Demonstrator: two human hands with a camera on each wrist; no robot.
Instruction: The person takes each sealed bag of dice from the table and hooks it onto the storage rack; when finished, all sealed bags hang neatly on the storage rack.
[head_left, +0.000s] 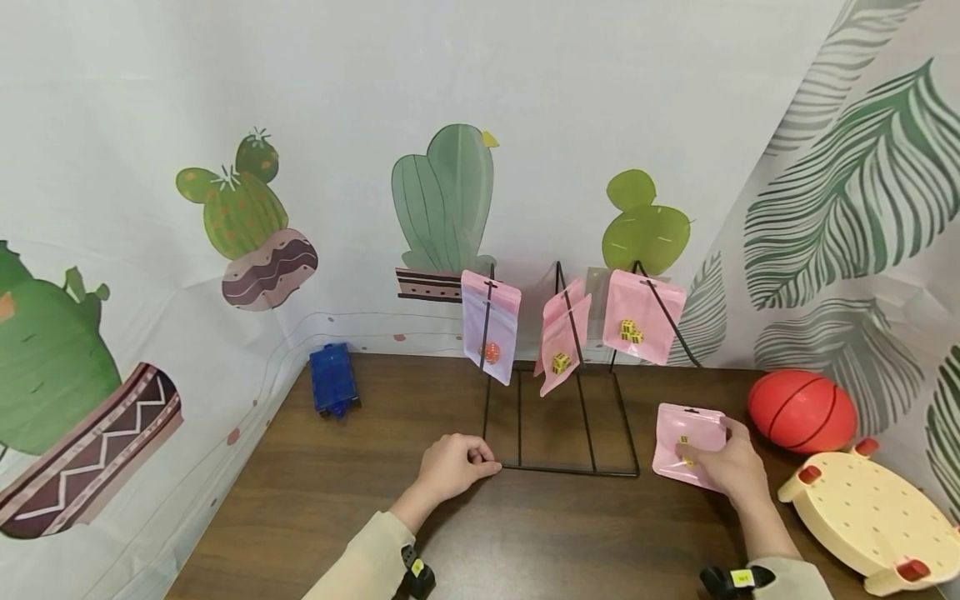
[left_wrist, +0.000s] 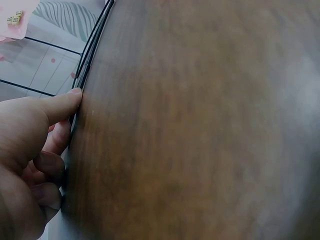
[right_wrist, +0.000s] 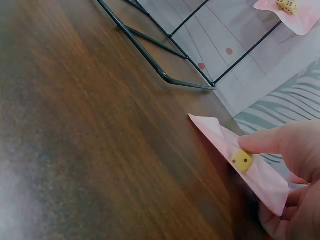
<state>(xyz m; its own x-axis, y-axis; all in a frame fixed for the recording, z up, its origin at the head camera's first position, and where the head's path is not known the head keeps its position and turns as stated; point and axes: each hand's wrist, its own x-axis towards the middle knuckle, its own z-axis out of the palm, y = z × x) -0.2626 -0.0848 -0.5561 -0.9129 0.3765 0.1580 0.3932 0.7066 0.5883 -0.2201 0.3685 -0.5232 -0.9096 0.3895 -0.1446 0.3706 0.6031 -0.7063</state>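
Note:
My left hand [head_left: 453, 467] pinches the front left corner of a black wire display rack [head_left: 562, 472] between thumb and forefinger; the other fingers curl in beneath. To the right of the rack, my right hand [head_left: 733, 468] grips a pink zip pouch [head_left: 667, 446] by its right side, thumb across the front. A yellow die [right_wrist: 242, 160] shows through that pouch in the right wrist view. From the rack's arms hang a lilac-pink pouch [head_left: 480, 321] with an orange piece, pink pouches [head_left: 558, 337] in the middle and a pink pouch [head_left: 652, 304] with yellow dice at right.
A red ball [head_left: 802, 410] marked like a basketball lies at the back right, behind a cream stool-like piece [head_left: 873, 517] with red-tipped legs. On the back left of the brown table [head_left: 360, 483] is a blue object [head_left: 333, 379]. A cactus-printed cloth hangs behind.

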